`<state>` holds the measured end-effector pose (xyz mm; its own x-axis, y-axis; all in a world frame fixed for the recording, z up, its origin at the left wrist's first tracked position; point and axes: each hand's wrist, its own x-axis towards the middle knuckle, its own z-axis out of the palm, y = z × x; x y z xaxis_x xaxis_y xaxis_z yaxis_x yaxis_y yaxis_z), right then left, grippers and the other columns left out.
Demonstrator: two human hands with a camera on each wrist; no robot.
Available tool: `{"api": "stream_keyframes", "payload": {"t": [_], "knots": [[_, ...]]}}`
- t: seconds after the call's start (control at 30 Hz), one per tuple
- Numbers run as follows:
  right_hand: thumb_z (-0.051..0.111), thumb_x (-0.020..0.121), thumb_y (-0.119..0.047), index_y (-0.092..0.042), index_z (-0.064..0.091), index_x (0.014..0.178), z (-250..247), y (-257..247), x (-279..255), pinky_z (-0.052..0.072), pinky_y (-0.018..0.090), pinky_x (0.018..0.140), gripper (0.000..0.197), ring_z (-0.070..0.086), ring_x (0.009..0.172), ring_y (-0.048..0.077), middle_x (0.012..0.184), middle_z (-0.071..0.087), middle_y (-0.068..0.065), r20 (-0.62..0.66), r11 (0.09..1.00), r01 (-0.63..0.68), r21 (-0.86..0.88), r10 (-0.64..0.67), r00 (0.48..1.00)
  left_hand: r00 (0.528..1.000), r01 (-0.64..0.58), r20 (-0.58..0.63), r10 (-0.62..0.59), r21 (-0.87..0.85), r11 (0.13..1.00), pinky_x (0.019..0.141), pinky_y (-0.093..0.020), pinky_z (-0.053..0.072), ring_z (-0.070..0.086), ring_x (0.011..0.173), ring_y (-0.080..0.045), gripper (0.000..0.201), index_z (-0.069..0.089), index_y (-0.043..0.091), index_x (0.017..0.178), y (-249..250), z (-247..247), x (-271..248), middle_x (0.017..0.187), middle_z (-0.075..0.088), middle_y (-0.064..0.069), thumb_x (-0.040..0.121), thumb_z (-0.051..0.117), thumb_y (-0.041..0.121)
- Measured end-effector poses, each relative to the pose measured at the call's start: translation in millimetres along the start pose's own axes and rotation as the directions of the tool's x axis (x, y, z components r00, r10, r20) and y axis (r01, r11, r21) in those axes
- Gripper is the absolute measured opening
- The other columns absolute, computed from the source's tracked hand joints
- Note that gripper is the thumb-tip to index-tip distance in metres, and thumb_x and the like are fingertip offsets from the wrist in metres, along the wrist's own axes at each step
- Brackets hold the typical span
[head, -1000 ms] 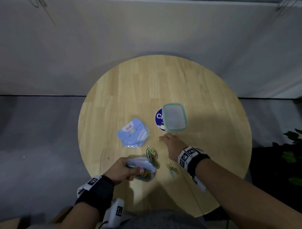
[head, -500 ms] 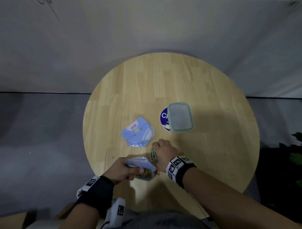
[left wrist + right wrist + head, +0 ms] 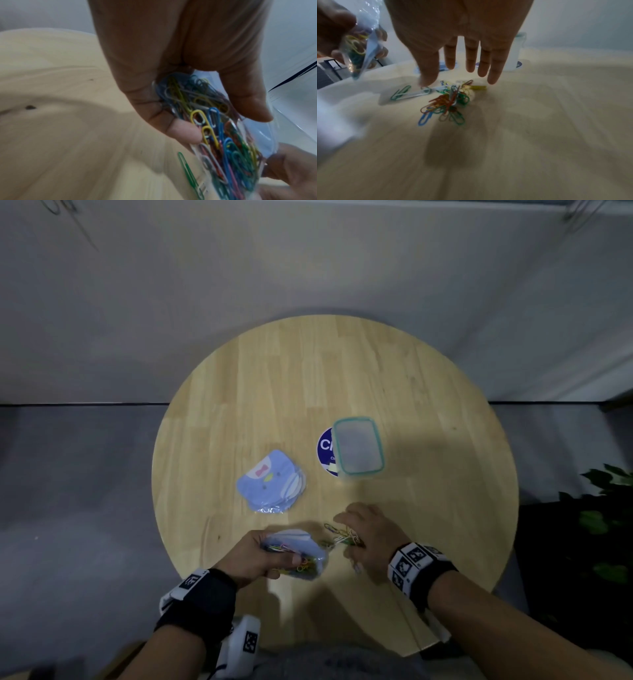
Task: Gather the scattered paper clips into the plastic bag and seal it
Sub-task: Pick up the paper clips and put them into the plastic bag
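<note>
Paper clips [image 3: 444, 104] loose beside one clip-filled plastic bag [image 3: 297, 556].

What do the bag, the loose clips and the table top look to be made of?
Plastic bag: thin clear glossy film, since the clips show through and it crinkles with glints. Paper clips: probably wire with a coloured coating, bent in thin loops. Table: pale wood in jointed strips, matte, with visible grain.

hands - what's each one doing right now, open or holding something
Left hand: grips the bag with clips inside.
Right hand: open, fingers straight over the loose clips on the table, holding nothing.
</note>
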<state>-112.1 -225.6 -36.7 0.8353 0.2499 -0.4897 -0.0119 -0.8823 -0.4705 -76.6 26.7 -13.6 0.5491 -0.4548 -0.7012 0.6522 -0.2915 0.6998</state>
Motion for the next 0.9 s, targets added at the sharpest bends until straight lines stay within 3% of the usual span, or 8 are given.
{"api": "stream_keyframes", "payload": {"t": [0.1, 0.3, 0.4, 0.5, 0.6, 0.67, 0.83, 0.9], "knots": [[0.073, 0.068, -0.026, -0.023, 0.036, 0.137, 2.3, 2.5, -3.3, 0.038, 0.037, 0.105, 0.078, 0.030, 0.127, 0.024, 0.140, 0.033, 0.002, 0.109, 0.996, -0.034, -0.087, 0.044, 0.993, 1.000, 0.003, 0.008, -0.003, 0.007, 1.000, 0.055, -0.019, 0.044, 0.055, 0.066, -0.006, 0.040, 0.074, 0.026, 0.100, 1.6, 6.7, 2.8, 0.075, 0.065, 0.003, 0.060, 0.079, 0.019], [0.048, 0.079, 0.004, -0.007, 0.054, 0.115, 21.8, -5.7, -0.9, 0.045, 0.038, 0.093, 0.038, 0.045, 0.115, 0.030, 0.120, 0.048, 0.014, -0.033, 0.991, -0.082, -0.109, 0.079, 0.996, 1.000, -0.015, 0.019, 0.015, 0.020, 1.000, 0.056, -0.020, 0.047, 0.056, 0.068, -0.006, 0.044, 0.072, 0.036, 0.099, 0.8, 12.0, 1.1, 0.078, 0.068, 0.006, 0.060, 0.079, 0.016], [0.047, 0.080, 0.003, -0.006, 0.060, 0.107, 25.8, -2.0, -0.1, 0.046, 0.035, 0.087, 0.031, 0.053, 0.106, 0.031, 0.112, 0.054, 0.015, -0.077, 0.991, -0.126, -0.039, 0.123, 0.989, 1.000, 0.003, 0.002, -0.003, 0.041, 0.999, 0.057, -0.022, 0.049, 0.059, 0.067, -0.010, 0.044, 0.072, 0.022, 0.100, -1.5, 12.1, 1.6, 0.078, 0.070, 0.003, 0.057, 0.081, 0.016], [0.056, 0.079, -0.002, -0.007, 0.070, 0.093, 21.6, 3.1, -1.5, 0.047, 0.031, 0.080, 0.020, 0.061, 0.093, 0.034, 0.099, 0.064, 0.016, -0.187, 0.967, -0.175, 0.185, 0.210, 0.960, 1.000, 0.013, -0.005, -0.012, 0.073, 0.997, 0.057, -0.022, 0.051, 0.061, 0.063, -0.008, 0.044, 0.070, 0.011, 0.097, -2.3, 14.3, 4.4, 0.074, 0.070, 0.004, 0.055, 0.080, 0.015], [0.063, 0.075, 0.001, -0.007, 0.073, 0.077, 11.2, 4.8, -7.1, 0.044, 0.022, 0.072, 0.013, 0.064, 0.080, 0.026, 0.084, 0.071, 0.013, -0.275, 0.873, -0.209, 0.441, 0.353, 0.894, 1.000, 0.005, 0.001, -0.005, 0.072, 0.997, 0.056, -0.021, 0.052, 0.063, 0.065, -0.008, 0.039, 0.071, 0.015, 0.092, -1.5, 19.0, 7.7, 0.073, 0.071, 0.004, 0.054, 0.080, 0.013], [0.066, 0.072, 0.003, -0.013, 0.070, 0.074, -1.1, 1.8, -14.2, 0.046, 0.023, 0.068, 0.017, 0.062, 0.067, 0.018, 0.072, 0.068, 0.006, -0.291, 0.791, -0.203, 0.577, 0.432, 0.854, 1.000, -0.001, 0.004, 0.001, 0.065, 0.998, 0.057, -0.021, 0.053, 0.064, 0.069, -0.010, 0.040, 0.070, 0.016, 0.092, -0.5, 23.3, 9.6, 0.076, 0.072, 0.002, 0.054, 0.080, 0.014], [0.064, 0.072, 0.015, -0.011, 0.064, 0.084, -48.4, -26.5, -30.2, 0.049, 0.028, 0.054, 0.028, 0.054, 0.050, 0.017, 0.063, 0.058, 0.009, -0.295, 0.487, 0.071, 0.870, 0.400, 0.868, 0.999, -0.042, 0.026, 0.040, 0.076, 0.996, 0.059, -0.023, 0.055, 0.066, 0.075, -0.014, 0.043, 0.069, 0.011, 0.098, 5.8, 35.3, 13.2, 0.083, 0.072, -0.002, 0.056, 0.079, 0.014], [0.066, 0.071, 0.015, -0.011, 0.064, 0.080, -61.3, -39.8, -29.3, 0.051, 0.025, 0.056, 0.027, 0.056, 0.056, 0.014, 0.066, 0.059, 0.009, -0.359, 0.500, 0.157, 0.852, 0.339, 0.869, 0.997, -0.065, 0.051, 0.060, 0.091, 0.994, 0.061, -0.025, 0.056, 0.067, 0.075, -0.013, 0.042, 0.069, 0.012, 0.099, 10.7, 39.9, 13.8, 0.082, 0.073, 0.000, 0.058, 0.079, 0.015]]}}
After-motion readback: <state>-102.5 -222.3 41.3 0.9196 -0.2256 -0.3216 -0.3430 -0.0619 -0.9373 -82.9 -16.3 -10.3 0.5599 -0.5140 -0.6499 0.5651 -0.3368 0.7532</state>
